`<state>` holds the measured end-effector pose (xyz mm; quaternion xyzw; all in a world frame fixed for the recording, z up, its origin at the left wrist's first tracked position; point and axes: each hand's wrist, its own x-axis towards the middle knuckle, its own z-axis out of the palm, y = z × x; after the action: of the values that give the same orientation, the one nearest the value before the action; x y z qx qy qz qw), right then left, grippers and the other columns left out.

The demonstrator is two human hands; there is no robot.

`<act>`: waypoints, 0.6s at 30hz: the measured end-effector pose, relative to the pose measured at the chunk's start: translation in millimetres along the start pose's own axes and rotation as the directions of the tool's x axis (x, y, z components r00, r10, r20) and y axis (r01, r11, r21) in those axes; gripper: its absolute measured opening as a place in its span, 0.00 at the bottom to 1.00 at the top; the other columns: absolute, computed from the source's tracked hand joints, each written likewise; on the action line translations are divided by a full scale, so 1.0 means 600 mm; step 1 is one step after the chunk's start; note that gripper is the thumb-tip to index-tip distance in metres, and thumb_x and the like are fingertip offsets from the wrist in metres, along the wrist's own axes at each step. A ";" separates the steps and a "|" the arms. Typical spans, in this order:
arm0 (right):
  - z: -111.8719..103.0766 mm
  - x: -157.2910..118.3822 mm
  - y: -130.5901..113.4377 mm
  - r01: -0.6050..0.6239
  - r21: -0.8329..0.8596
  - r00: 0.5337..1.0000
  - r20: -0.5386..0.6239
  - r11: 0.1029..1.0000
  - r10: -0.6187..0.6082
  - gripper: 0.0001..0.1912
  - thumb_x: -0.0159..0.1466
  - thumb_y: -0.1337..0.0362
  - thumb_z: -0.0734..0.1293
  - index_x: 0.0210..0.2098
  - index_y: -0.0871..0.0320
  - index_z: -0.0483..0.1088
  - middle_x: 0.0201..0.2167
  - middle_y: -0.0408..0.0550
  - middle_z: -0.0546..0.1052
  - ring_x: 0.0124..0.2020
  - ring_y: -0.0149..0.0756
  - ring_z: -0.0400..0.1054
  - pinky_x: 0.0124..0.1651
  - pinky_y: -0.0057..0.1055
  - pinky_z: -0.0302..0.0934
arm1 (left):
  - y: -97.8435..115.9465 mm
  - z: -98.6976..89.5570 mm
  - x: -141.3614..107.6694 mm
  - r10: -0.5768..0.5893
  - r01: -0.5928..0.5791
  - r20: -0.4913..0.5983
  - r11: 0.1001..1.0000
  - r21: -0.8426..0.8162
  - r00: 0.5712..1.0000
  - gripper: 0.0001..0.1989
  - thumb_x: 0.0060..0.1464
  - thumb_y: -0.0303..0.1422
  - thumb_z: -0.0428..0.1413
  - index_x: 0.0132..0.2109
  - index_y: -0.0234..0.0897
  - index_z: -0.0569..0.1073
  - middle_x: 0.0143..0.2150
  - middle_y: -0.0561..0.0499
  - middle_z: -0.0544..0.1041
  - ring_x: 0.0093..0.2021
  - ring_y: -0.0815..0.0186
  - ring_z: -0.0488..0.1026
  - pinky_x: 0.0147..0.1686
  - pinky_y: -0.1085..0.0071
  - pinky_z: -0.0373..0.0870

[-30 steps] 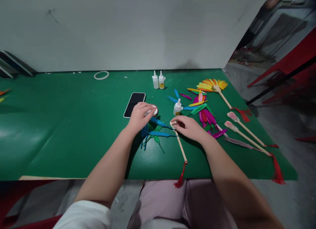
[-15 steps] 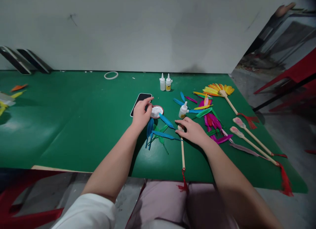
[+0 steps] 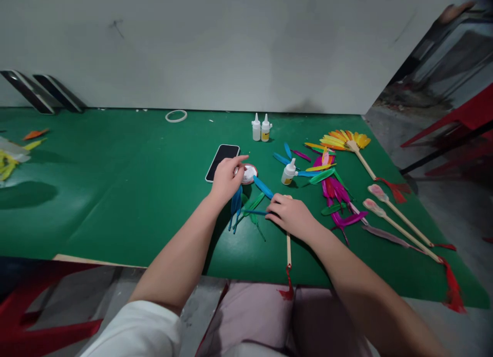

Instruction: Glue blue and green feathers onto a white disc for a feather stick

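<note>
I found my left hand [image 3: 226,178] resting on the green table [image 3: 115,192], fingers loosely curled, index finger stretched to the rim of a small round dish of white paste [image 3: 249,173]; whether it pinched anything I could not tell. Blue feathers [image 3: 235,205] lay under and just below that hand, beside the black phone [image 3: 222,155]. My right hand [image 3: 290,215] lay flat, fingers narrowed onto the quill of one blue feather [image 3: 254,212], covering the top of a wooden stick [image 3: 288,244] whose red tassel [image 3: 287,287] hung over the table edge. A glue bottle [image 3: 287,172] stood near, with loose coloured feathers [image 3: 331,187] to its right.
</note>
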<state>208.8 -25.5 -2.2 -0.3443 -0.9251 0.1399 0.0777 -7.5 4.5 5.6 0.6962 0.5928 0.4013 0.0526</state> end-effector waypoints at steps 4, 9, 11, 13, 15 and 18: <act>-0.016 -0.001 0.006 -0.051 0.355 0.997 -0.031 0.933 0.066 0.06 0.59 0.62 0.65 0.30 0.57 0.72 0.32 0.46 0.72 0.33 0.33 0.65 0.33 0.29 0.57 | -0.001 -0.002 0.000 -0.007 0.007 0.013 1.000 0.004 1.000 0.15 0.53 0.26 0.48 0.47 0.35 0.73 0.34 0.50 0.77 0.39 0.65 0.69 0.41 0.68 0.65; -0.050 -0.008 0.039 -0.181 0.908 0.880 -0.021 0.377 0.474 0.15 0.51 0.55 0.70 0.32 0.58 0.67 0.21 0.39 0.70 0.19 0.27 0.62 0.20 0.24 0.54 | 0.001 -0.005 0.000 -0.034 0.034 0.007 0.999 0.001 0.999 0.14 0.54 0.28 0.48 0.45 0.36 0.74 0.36 0.49 0.77 0.39 0.64 0.70 0.41 0.67 0.65; -0.058 -0.008 0.048 -0.158 0.963 0.830 0.010 0.218 0.558 0.17 0.49 0.56 0.71 0.31 0.59 0.66 0.20 0.40 0.71 0.19 0.27 0.63 0.17 0.23 0.52 | 0.005 -0.004 -0.001 -0.017 0.018 0.046 1.000 -0.016 0.999 0.14 0.54 0.27 0.48 0.44 0.36 0.74 0.36 0.49 0.77 0.40 0.64 0.70 0.41 0.67 0.65; -0.061 -0.008 0.053 -0.135 0.983 0.804 0.034 0.127 0.594 0.18 0.47 0.56 0.72 0.30 0.59 0.66 0.21 0.42 0.72 0.19 0.27 0.65 0.17 0.22 0.53 | 0.009 -0.002 -0.003 0.009 -0.007 0.098 1.000 -0.025 0.995 0.15 0.53 0.27 0.48 0.44 0.37 0.75 0.36 0.49 0.77 0.39 0.64 0.70 0.41 0.66 0.65; -0.062 -0.006 0.053 -0.125 0.989 0.795 0.054 0.077 0.605 0.18 0.46 0.56 0.73 0.29 0.60 0.66 0.22 0.43 0.73 0.19 0.27 0.65 0.16 0.22 0.53 | 0.012 0.000 -0.004 0.029 -0.026 0.140 0.999 -0.026 0.990 0.15 0.53 0.26 0.48 0.44 0.38 0.75 0.35 0.50 0.77 0.38 0.63 0.69 0.40 0.66 0.65; -0.059 -0.003 0.052 -0.135 0.989 0.790 0.075 0.053 0.608 0.17 0.46 0.56 0.73 0.26 0.61 0.67 0.21 0.43 0.73 0.19 0.27 0.65 0.16 0.21 0.54 | 0.012 0.004 -0.005 0.047 -0.043 0.157 0.999 -0.030 0.986 0.14 0.54 0.28 0.48 0.43 0.39 0.75 0.34 0.50 0.77 0.38 0.63 0.69 0.40 0.66 0.65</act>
<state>237.9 2.9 21.4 -0.4633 -0.4543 0.6419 0.4086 -0.3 0.6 6.4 0.7384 0.5655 0.3537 0.0995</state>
